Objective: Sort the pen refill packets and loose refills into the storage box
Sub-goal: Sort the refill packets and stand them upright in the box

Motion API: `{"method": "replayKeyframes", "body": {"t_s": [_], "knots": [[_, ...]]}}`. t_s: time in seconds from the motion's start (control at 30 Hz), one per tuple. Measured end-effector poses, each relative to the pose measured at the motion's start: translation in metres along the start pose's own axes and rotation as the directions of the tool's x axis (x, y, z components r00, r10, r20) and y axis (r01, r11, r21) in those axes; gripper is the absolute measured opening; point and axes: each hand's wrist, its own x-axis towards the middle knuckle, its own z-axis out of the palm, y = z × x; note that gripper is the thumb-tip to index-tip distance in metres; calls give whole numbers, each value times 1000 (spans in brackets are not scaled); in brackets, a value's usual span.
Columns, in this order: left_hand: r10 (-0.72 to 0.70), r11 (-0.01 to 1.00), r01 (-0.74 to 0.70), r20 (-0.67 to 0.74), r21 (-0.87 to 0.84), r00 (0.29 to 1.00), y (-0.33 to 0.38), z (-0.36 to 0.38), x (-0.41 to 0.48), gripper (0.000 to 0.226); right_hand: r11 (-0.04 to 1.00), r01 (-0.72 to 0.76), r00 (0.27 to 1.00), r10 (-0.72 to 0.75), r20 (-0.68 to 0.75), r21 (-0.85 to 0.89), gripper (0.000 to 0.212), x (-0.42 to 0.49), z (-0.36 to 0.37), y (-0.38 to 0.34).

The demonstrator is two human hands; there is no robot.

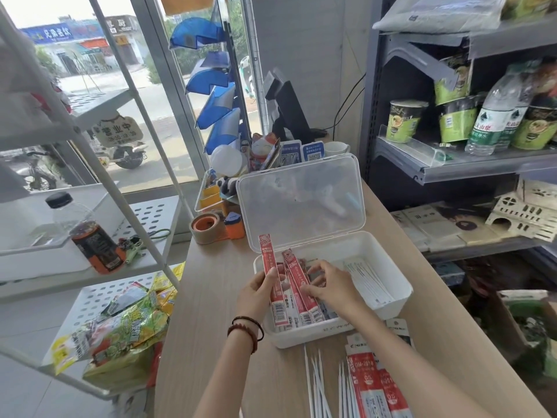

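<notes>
A white storage box (388, 260) stands open on the wooden counter, its clear lid (301, 203) tilted up behind it. Red-and-white refill packets (304, 309) stand on end in its left part. My left hand (259, 289) pinches one tall red packet (269, 267) upright at the box's left wall. My right hand (327, 283) holds the tops of the neighbouring packets with curled fingers. White refills (370, 282) lie in the box's right part. On the counter near me lie loose white refills (316, 384) and more red packets (369, 384).
A tape roll (206, 227) and an orange dispenser (234, 226) sit behind the box on the left, with a clear organiser (211, 191) further back. A white wire rack (126, 297) with snack bags stands left of the counter; grey shelves (482, 164) with bottles stand right.
</notes>
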Motion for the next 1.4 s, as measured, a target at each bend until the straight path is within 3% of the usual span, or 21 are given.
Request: {"method": "replayKeyframes", "body": {"t_s": [0.2,0.47,0.63,0.77,0.93,1.03,1.17,1.3,1.4], "knots": [[9,1000,-9,32,18,999,-2,1,2,15,976,0,1000,2,8,-216,19,3,6,2],[-18,999,17,32,40,999,0,1,3,21,972,16,1000,-21,-18,-234,17,-1,3,0],[1,997,-1,12,76,1000,-2,2,5,16,991,118,992,-120,-28,-71,19,-6,0,-5],[62,989,-63,9,135,998,-1,5,5,12,975,188,982,-185,-36,116,40,-11,-2,-10],[97,972,-104,44,213,994,4,8,0,20,936,203,977,-211,-4,288,32,-13,-4,-10],[107,939,-121,61,322,992,4,13,-2,27,925,195,979,-206,-1,325,27,-12,-5,-10],[170,753,-188,91,630,981,4,20,-6,34,909,213,972,-233,13,358,21,-14,-7,-12],[176,778,-202,103,595,979,11,23,-11,25,901,205,975,-223,4,383,20,-16,-8,-15],[273,790,-269,77,550,959,10,17,-15,17,934,175,983,-183,-6,313,23,-11,-7,-11]]}}
